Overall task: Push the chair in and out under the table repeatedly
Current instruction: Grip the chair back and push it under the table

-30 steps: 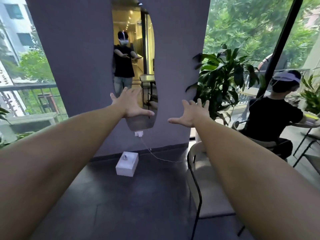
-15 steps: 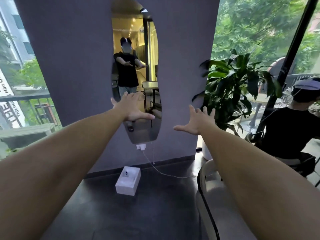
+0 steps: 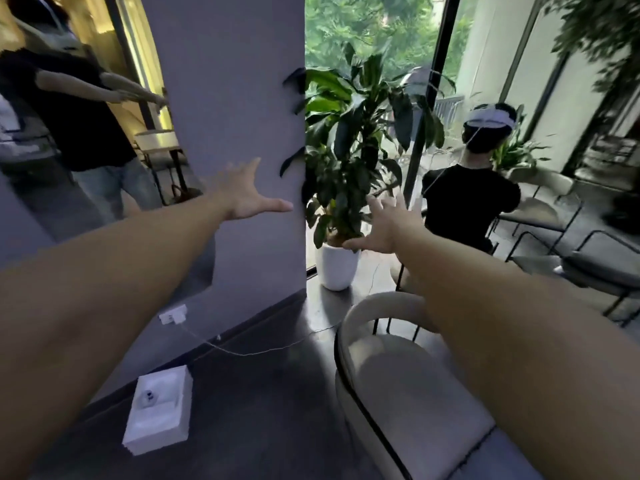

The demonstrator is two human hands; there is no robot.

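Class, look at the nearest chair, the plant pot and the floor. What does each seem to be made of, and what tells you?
Chair: pale padded upholstery, matte and softly rounded, on a thin black frame, probably metal.
Plant pot: smooth white, faintly glossy, likely ceramic or plastic.
Floor: dark and hard with dull reflections, perhaps polished concrete or tile.

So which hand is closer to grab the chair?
Probably the right hand: its arm stretches directly above the pale chair. The left hand is open by the grey wall, off to the side.

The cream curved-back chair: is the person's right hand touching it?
Apart. The head view shows the right hand spread open in the air, beyond the cream curved-back chair.
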